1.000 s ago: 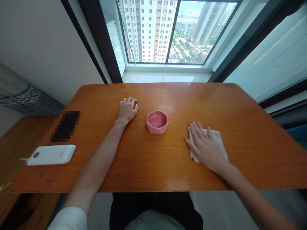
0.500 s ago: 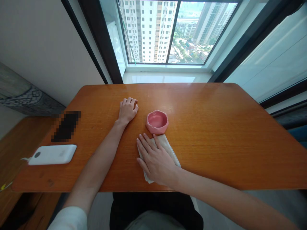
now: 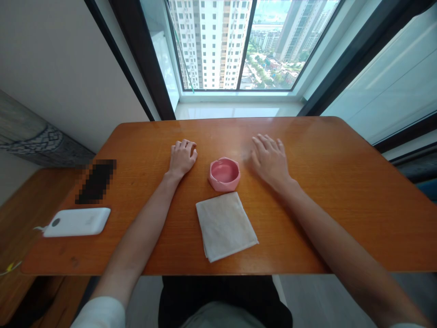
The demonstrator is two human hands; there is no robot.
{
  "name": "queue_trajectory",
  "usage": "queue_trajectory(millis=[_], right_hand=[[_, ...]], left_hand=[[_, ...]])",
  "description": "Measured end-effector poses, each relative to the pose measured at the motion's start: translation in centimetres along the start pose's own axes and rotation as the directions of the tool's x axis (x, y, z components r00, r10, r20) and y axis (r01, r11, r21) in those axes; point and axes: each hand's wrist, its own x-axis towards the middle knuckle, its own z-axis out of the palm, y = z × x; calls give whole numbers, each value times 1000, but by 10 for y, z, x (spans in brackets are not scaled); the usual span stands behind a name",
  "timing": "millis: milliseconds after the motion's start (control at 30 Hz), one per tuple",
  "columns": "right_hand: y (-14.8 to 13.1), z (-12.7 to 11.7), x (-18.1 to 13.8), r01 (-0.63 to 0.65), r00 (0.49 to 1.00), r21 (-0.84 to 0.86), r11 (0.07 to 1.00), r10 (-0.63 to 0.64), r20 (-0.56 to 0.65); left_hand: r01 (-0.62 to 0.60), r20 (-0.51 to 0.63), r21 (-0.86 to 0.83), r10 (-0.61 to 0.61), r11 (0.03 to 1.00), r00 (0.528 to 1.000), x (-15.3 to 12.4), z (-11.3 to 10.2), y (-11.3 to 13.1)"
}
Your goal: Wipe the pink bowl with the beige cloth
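Observation:
A pink faceted ashtray (image 3: 224,173) sits in the middle of the orange wooden table (image 3: 341,191). A folded white cloth (image 3: 225,225) lies flat just in front of it, near the table's front edge. My left hand (image 3: 182,157) rests on the table to the left of the ashtray, fingers loosely curled, holding nothing. To the right of the ashtray my right hand (image 3: 269,159) is over the table with fingers spread, empty and slightly blurred.
A white power bank (image 3: 78,222) with a cable lies at the table's left front. Behind it is a dark pixelated object (image 3: 96,181). A large window (image 3: 239,45) stands beyond the far edge. A lower wooden surface (image 3: 13,214) is at the left.
My right hand slid the cloth from the right side to the front of the ashtray, let go of it, and moved up to the right of the ashtray. My left hand stayed put.

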Motion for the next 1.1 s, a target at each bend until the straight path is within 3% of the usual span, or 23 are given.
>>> queue_trajectory(millis=[100,200,400,667,1100], right_hand=[[48,24,19,-211,953,-125,969,233,196],[63,35,17,-214,932,-168,962,253,258],[54,29,16,-236,903,-212,948,295,313],[58,31,17,-210,907,-265,941,289,308],[57,29,16,-224,916,-212,951,280,286]], left_hand=[[3,3,4,-3,1000,1000,0,1,0],[-1,4,11,1,1000,1000,-1,0,1],[8,12,34,-9,999,1000,-2,-5,5],[0,-1,8,0,1000,1000,-2,-2,3],[-6,-7,7,7,1000,1000,-1,-2,3]])
